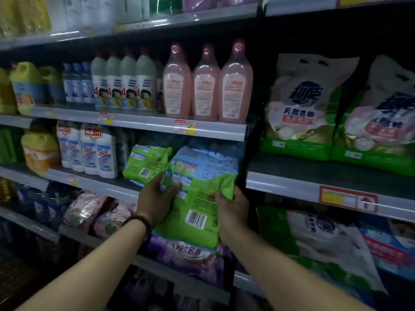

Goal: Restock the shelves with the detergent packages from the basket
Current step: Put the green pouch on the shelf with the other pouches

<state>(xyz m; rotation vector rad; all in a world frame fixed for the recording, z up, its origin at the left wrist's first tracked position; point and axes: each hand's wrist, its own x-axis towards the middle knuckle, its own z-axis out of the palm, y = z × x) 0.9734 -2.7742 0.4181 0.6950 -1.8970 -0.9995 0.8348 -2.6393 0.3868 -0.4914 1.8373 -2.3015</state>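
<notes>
Gripping the detergent package (202, 189), left hand (157, 198) and right hand (233, 212) apparently flank it.

A detergent package (203, 187) is held upright between the left hand (157, 198) on its left edge and the right hand (232, 212) on its right edge, in front of the middle shelf (94, 182). Just left of it and further back, a second package (147, 163) rests on that shelf, with a row of bottles (89, 151) to its left. On the shelf above stand three tall bottles (206, 84). In the bay to the right sit large bags (301, 104). Below the held package lies what seems to be another bag (190, 257).
</notes>
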